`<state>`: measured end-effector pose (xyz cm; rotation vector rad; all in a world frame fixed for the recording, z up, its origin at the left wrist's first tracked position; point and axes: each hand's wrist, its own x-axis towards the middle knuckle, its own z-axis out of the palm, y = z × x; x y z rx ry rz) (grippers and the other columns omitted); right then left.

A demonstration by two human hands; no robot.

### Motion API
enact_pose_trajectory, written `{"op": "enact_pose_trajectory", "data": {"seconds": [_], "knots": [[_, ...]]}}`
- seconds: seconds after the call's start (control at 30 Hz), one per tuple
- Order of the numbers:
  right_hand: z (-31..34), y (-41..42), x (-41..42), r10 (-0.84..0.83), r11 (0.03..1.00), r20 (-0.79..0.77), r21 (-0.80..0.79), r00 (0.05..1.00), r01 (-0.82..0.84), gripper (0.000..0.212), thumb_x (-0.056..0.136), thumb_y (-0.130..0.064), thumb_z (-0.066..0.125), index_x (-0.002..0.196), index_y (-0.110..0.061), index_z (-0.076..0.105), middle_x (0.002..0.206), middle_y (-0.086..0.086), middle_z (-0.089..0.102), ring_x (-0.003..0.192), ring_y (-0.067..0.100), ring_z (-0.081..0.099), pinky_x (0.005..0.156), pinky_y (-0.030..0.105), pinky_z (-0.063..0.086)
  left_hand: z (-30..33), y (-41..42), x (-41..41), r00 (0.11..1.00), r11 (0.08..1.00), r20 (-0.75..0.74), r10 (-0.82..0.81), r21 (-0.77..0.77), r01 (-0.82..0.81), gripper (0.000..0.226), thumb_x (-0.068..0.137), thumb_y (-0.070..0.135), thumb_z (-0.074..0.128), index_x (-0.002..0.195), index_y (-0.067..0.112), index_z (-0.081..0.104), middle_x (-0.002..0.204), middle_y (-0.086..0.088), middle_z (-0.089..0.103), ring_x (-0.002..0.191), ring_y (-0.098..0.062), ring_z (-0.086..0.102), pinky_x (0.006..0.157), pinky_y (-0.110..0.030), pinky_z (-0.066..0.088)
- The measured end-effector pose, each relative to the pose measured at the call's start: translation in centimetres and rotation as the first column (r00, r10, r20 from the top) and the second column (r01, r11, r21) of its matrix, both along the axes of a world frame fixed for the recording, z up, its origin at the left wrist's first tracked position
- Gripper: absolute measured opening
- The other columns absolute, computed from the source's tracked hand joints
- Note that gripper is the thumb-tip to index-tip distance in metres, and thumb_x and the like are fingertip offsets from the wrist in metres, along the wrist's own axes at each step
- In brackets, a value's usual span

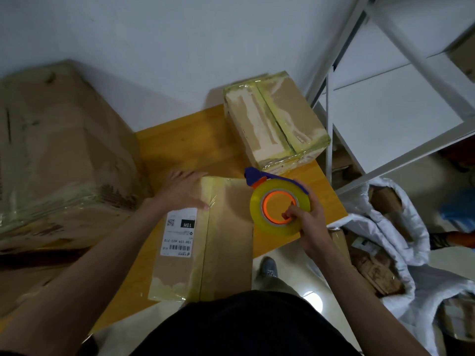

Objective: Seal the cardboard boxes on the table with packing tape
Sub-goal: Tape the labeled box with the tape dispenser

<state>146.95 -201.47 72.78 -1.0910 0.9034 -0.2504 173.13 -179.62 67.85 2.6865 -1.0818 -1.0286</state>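
Note:
A long cardboard box (226,240) with a white shipping label (180,231) lies on the small yellow table (185,147) right in front of me. A strip of yellowish tape runs along its centre seam. My left hand (182,190) rests flat on the box's far end, fingers straight. Just beyond the box's far right corner, my right hand (305,219) grips a roll of yellow packing tape (280,208), with fingers hooked into its orange core. The roll sits in a blue dispenser (259,176). A second, heavily taped box (275,119) stands at the table's far right corner.
A large taped carton (59,155) stands left of the table, against the wall. A white metal shelf frame (385,98) rises on the right. Below it, a white sack (401,242) holds more small boxes. My shoe (268,268) shows on the floor.

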Motion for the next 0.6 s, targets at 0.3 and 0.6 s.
{"op": "enact_pose_trajectory", "data": {"seconds": [0.3, 0.6], "knots": [[0.0, -1.0, -1.2, -0.019, 1.0, -0.031, 0.018, 0.999, 0.02, 0.067, 0.085, 0.013, 0.059, 0.126, -0.039, 0.065, 0.101, 0.007, 0.071, 0.085, 0.028, 0.062, 0.073, 0.041, 0.055, 0.2, 0.1, -0.1, 0.973, 0.983, 0.142, 0.181, -0.025, -0.179, 0.106, 0.067, 0.079, 0.069, 0.152, 0.029, 0.03, 0.157, -0.005, 0.034, 0.145, -0.031, 0.027, 0.118, -0.047, 0.018], [0.1, -1.6, -1.5, 0.058, 0.998, -0.035, 0.008, 0.998, -0.058, 0.068, 0.085, 0.011, 0.061, 0.138, -0.03, 0.057, 0.114, 0.01, 0.071, 0.097, 0.029, 0.066, 0.077, 0.044, 0.059, -0.5, 2.2, -2.7, 0.869, 0.886, 0.198, 0.453, 0.014, -0.464, 0.113, 0.073, 0.087, 0.054, 0.156, 0.02, 0.021, 0.162, -0.011, 0.026, 0.146, -0.037, 0.027, 0.116, -0.055, 0.023]]}}
